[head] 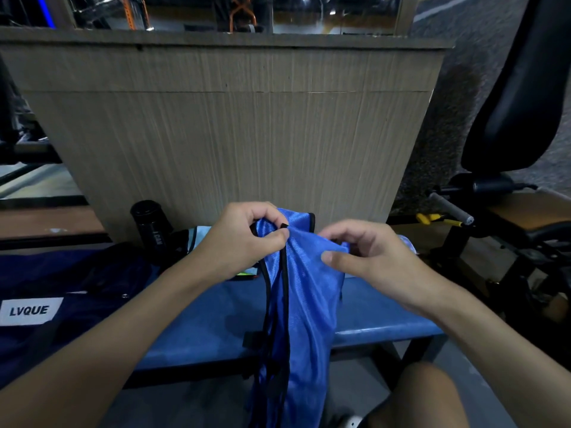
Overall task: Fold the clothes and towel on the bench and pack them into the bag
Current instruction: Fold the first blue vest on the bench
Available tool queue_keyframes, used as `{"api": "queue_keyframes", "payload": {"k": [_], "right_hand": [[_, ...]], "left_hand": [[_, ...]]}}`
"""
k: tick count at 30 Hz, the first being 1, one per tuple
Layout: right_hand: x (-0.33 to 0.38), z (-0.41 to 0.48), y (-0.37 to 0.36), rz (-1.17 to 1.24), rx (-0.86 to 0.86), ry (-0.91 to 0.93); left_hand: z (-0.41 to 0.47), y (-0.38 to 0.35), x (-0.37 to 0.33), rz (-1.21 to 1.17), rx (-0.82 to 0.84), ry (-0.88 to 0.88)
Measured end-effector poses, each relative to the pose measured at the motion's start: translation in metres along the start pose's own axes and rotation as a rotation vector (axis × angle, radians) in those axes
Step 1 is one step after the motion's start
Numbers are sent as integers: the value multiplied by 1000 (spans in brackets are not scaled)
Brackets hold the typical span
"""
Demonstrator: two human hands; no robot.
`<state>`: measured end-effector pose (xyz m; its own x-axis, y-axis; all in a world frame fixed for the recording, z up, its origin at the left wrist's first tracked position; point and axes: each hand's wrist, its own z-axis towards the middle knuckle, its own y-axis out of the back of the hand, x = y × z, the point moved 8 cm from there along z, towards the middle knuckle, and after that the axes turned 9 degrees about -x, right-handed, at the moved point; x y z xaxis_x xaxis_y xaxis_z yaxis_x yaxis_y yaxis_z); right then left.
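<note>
Folding step: blue mesh vest [309, 304] hangs below fingers [333, 257], in front of desk [386, 307]. Left hand [247, 239] pinches black-trimmed top edge; right hand [367, 257] pinches fabric just beside, forearms converging. Next: spread top edge, lay flat. Navy bag [77, 279] well left of fingers; black bottle [151, 223] beyond.

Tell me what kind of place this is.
Probably a gym. A blue padded bench sits beside a black padded machine seat with a grey foam-grip handle, and an orange metal frame shows above the wood-grain partition.
</note>
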<state>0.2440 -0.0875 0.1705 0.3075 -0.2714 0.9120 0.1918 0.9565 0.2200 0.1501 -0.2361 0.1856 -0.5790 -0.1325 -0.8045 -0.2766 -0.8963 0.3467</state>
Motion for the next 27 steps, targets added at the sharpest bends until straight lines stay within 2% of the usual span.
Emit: {"api": "queue_keyframes", "payload": {"k": [4,11,15,18,27], "right_hand": [[-5,1,9,-38,-73,-10],[-8,0,15,-25,40,-4],[-13,2,19,-125,5,9],[-10,4,24,-85,-77,35],[-2,4,0,-97,-79,54]], "left_hand": [[0,3,2,-14,2,17],[2,8,6,-44,16,50],[2,7,6,-52,43,50],[0,5,4,-52,55,43],[-8,-12,-15,-142,225,-20]]}}
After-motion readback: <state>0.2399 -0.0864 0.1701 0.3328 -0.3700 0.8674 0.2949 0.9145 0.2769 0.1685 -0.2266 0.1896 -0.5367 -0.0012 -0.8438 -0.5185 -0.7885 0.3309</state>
